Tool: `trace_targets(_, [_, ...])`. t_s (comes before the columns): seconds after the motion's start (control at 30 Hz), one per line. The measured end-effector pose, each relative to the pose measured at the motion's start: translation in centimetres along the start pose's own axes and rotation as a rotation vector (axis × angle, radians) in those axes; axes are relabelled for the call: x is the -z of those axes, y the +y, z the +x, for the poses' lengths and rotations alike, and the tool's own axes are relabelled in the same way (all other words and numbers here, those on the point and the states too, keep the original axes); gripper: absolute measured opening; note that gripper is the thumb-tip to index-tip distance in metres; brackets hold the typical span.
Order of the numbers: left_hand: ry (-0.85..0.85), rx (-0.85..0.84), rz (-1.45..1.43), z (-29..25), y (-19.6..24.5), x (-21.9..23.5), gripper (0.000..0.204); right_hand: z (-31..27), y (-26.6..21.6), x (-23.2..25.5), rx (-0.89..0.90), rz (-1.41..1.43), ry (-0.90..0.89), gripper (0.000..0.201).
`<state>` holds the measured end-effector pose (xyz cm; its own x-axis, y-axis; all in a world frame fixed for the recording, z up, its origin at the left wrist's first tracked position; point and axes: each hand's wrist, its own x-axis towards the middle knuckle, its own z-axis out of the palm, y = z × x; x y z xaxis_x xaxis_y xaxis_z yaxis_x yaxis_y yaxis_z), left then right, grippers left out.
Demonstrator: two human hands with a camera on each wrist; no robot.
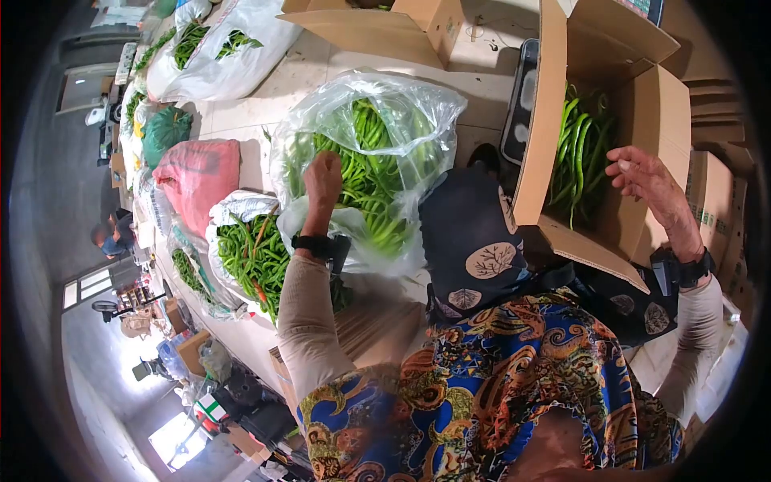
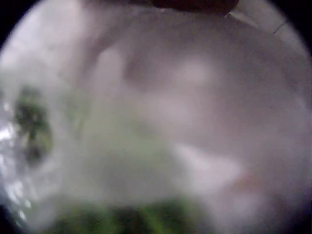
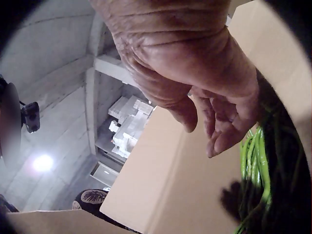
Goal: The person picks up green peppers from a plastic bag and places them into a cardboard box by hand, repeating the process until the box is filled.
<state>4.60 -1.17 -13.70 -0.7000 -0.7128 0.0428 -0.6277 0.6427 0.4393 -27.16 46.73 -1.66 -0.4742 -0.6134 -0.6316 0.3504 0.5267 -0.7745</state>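
Note:
In the head view my left hand point(image 1: 324, 181) is curled at the near left side of a clear plastic bag point(image 1: 438, 104), gripping its film. Long green chili peppers point(image 1: 369, 173) fill this bag. Blurred film point(image 2: 146, 112) covers most of the left wrist view and hides the fingers there. My right hand point(image 1: 650, 189) hovers over an open cardboard box point(image 1: 671, 120), fingers loosely bent and holding nothing. Inside the box lies a bunch of green chilies point(image 1: 574, 153); in the right wrist view the chilies point(image 3: 258, 161) show beside and below the fingertips.
A white sack of chilies point(image 1: 253, 257) with a few reddish ones stands left of the bag. Beyond it are a pink sack point(image 1: 201, 181) and a green sack point(image 1: 167, 132). Another open carton point(image 1: 385, 32) is at the far side. Flat cardboard point(image 1: 385, 321) lies near my left elbow.

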Motion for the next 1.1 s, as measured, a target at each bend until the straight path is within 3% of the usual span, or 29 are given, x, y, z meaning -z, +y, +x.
trace_targets(0.2, [-0.017,-0.097,0.086,2.7,-0.7,-1.8,0.017,-0.1,-0.3,-0.1,-0.014,-0.017,0.010,0.032])
trace_targets(0.3, [-0.061,-0.050,0.196,3.6,0.9,-2.0,0.020,-0.1,-0.5,-0.3,-0.018,-0.033,0.020,0.033])
trace_targets(0.4, [0.020,-0.163,0.154,4.9,-1.1,-3.4,0.023,0.0,-0.5,-0.2,-0.023,-0.038,0.021,0.034])
trace_targets(0.53, [-0.046,-0.100,0.214,6.9,-2.8,-5.3,0.032,0.1,-0.7,-0.4,-0.030,-0.052,0.032,0.036])
trace_targets(0.6, [-0.086,-0.014,0.264,7.5,-2.7,-5.9,0.052,-0.1,-0.7,-0.4,-0.030,-0.062,0.038,0.036])
trace_targets(0.63, [-0.085,-0.015,0.260,7.9,-2.0,-5.8,0.052,0.0,-0.8,-0.4,-0.029,-0.070,0.045,0.036])
trace_targets(0.7, [-0.064,0.091,0.221,8.5,0.0,-5.2,0.076,0.0,-0.8,-0.4,-0.036,-0.084,0.052,0.036])
trace_targets(0.73, [-0.062,0.092,0.220,8.8,-0.3,-5.3,0.076,0.1,-0.8,-0.4,-0.043,-0.095,0.058,0.035])
trace_targets(0.83, [-0.225,0.089,0.397,10.3,-1.7,-6.7,0.108,0.1,-0.2,-0.2,-0.039,-0.049,0.051,0.033])
trace_targets(0.93, [-0.305,0.140,0.456,11.6,-2.3,-7.6,0.109,0.2,-0.1,0.0,-0.034,-0.040,0.038,0.032])
trace_targets(0.97, [-0.203,-0.005,0.395,11.0,-0.9,-6.7,0.093,0.2,-0.1,0.0,-0.031,-0.040,0.037,0.032])
trace_targets(1.1, [-0.275,-0.111,0.317,13.0,-2.4,-7.5,0.082,0.4,0.0,0.1,-0.069,-0.058,0.047,0.031])
